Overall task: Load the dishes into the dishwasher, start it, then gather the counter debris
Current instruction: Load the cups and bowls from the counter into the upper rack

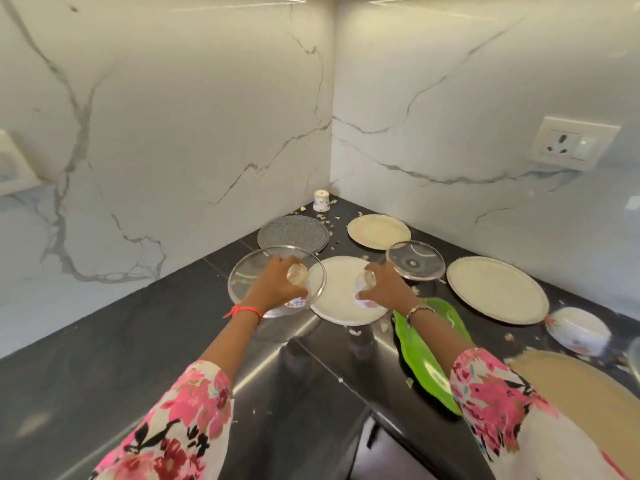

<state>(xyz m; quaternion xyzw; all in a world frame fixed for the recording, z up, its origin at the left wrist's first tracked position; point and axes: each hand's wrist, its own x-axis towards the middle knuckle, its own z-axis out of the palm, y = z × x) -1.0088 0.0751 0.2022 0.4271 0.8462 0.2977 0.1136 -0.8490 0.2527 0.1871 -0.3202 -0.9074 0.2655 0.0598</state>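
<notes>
Dishes on a dark tabletop (pixel 104 358), corner position, marble-veined walls behind.

- Left grip (pixel 277 285): fingers curled round a small floral cup (pixel 297 274), held base-up over the near rim of a clear glass dish (pixel 242 271). Whether the cup touches the dish cannot be told.
- Right grip (pixel 384 289): grasping a second small cup (pixel 367 285), also turned over, above a white plate (pixel 341 306) at the tabletop's front edge.
- Glass lid (pixel 415 259) with a centre knob – just beyond the right grip.
- Grey speckled plate (pixel 292 233), behind the glass dish.
- Small cream plate (pixel 378 231), towards the corner.
- Large cream plate (pixel 497 289), right of the glass lid.
- Green leaf-shaped tray (pixel 429 355), under the right forearm, lying along the edge.
- Third cup (pixel 321 200), inverted, deep in the corner and well apart from the rest.
- White floral bowl (pixel 578 330), upside down, far right.
- Beige plate (pixel 588 393), partly behind the right sleeve.
- Debris (pixel 325 220) – pale scraps scattered among the dishes, thickest near the corner.
- Wall socket (pixel 575 143), right wall.
</notes>
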